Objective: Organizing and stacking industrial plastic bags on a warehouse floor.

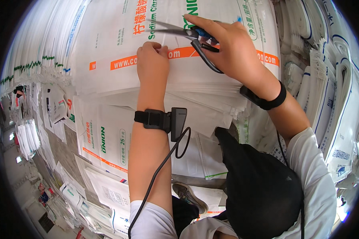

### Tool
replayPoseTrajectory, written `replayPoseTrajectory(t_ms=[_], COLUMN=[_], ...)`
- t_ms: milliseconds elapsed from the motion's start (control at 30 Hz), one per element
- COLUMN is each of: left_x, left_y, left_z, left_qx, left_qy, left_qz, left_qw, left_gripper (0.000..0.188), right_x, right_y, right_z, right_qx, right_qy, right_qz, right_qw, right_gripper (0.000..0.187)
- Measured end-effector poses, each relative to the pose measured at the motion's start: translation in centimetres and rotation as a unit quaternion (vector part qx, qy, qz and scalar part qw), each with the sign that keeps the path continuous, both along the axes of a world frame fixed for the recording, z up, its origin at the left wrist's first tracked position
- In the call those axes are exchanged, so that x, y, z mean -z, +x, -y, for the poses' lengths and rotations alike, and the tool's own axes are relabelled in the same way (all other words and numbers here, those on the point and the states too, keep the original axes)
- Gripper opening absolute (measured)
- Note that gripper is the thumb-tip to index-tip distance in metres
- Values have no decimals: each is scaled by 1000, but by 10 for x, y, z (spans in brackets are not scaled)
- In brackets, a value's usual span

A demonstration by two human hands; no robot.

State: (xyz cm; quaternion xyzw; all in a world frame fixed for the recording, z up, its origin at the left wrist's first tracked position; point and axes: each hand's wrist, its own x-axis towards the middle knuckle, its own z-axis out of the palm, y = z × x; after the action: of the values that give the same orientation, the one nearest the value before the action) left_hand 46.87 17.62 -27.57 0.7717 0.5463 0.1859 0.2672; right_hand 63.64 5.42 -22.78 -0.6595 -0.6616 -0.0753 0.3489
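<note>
A pair of metal-bladed scissors with black handles and a blue-wrapped part (pixel 192 33) is gripped by the right hand (pixel 237 47), with the blades spread apart and directed leftward above the top sack of a stack. That large flat white plastic sack (pixel 101 81), printed in orange and green, is touched by the left hand (pixel 152 59), whose fingers are curled inward beside the orange printed band (pixel 123 63); whether anything thin is pinched between its fingertips cannot be told. The scissors are held just beyond and to the right of the left hand, and the same orange band is partly covered by both hands. A black strap with a dark box-shaped device (pixel 178 124) is worn on the left wrist, and a long black cable (pixel 153 177) is hung from it along the forearm. The right wrist is circled by a black band (pixel 276 98). Below the stack, a lower white printed sack (pixel 103 137) is partly hidden by the left forearm. The work is flanked by a tall pile of white sacks with green-marked edges (pixel 36 47) on the left and by folded white sacks with blue lines (pixel 339 131) on the right.
</note>
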Motion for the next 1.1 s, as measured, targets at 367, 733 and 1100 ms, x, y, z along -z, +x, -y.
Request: replayPoseTrajectory(t_ms=[367,733,1100], left_x=[12,15,13], left_y=[-26,-36,-34], left_z=[7,13,16], left_qx=[-13,-29,-48], left_qy=[67,-36,-44], left_qz=[100,276,314], left_qw=[993,960,947], left_gripper=[16,32,45], right_x=[4,-7,-6], right_y=[21,16,-3], right_z=[-39,-39,-53], right_qx=[-42,-85,-111], right_qy=[-319,-392,-428], right_qz=[-253,-134,-128], right_qw=[912,906,888], right_gripper=[68,60,57])
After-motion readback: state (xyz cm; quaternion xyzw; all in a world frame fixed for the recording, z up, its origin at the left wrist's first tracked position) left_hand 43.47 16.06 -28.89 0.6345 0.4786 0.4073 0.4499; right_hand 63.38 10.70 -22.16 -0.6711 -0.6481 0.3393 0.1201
